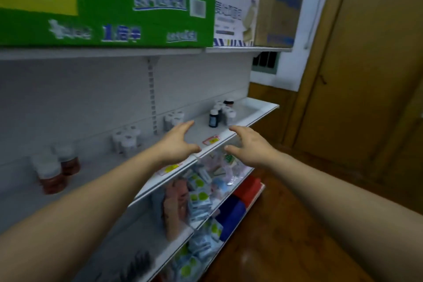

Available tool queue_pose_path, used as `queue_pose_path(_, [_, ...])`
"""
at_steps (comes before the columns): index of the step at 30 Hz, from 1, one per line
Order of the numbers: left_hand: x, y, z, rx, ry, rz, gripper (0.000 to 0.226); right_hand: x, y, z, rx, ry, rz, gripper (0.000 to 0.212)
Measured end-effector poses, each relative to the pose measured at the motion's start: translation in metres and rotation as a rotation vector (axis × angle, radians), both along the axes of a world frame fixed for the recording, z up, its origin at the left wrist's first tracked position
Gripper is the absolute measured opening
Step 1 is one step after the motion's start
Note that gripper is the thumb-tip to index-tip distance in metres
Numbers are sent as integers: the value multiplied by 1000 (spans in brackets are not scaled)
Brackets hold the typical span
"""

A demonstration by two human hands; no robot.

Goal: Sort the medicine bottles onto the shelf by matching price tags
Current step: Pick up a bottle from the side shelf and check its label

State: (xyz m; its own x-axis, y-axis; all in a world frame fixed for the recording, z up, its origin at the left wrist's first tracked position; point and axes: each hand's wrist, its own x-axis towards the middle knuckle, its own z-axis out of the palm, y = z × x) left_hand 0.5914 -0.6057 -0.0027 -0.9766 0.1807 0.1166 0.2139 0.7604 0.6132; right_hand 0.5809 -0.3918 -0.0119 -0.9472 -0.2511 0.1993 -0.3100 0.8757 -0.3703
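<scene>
A white shelf (256,111) carries groups of medicine bottles. Two amber bottles (53,170) with white caps stand at the left, a cluster of white bottles (127,138) further along, and more white bottles (174,119) beyond it. At the far right a dark blue bottle (214,118) stands next to several white ones (225,110). Price tags (211,140) with red borders sit on the shelf's front edge. My left hand (177,142) hovers over the shelf, fingers spread, holding nothing. My right hand (248,144) is open just off the front edge, also holding nothing.
A green carton (109,2) and brown boxes (274,2) fill the shelf above. Packets and boxed goods (201,194) crowd the lower shelves. A wooden door (366,64) and wooden floor (286,236) lie to the right.
</scene>
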Motion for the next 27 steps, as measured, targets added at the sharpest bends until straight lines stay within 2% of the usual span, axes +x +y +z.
queue_pose_path(5, [-48, 84, 2, -52, -29, -105, 78, -22, 84, 9, 12, -20, -88, 72])
queue_pose_path(11, [-116, 150, 3, -26, -23, -166, 79, -63, 153, 11, 39, -26, -163, 72])
queue_pose_path(19, [-244, 214, 1, 1, 14, -198, 77, -178, 220, 18, 79, -2, -216, 73])
queue_pose_path(27, [-363, 261, 6, -21, 4, -193, 77, -283, 285, 22, 120, -58, -269, 73])
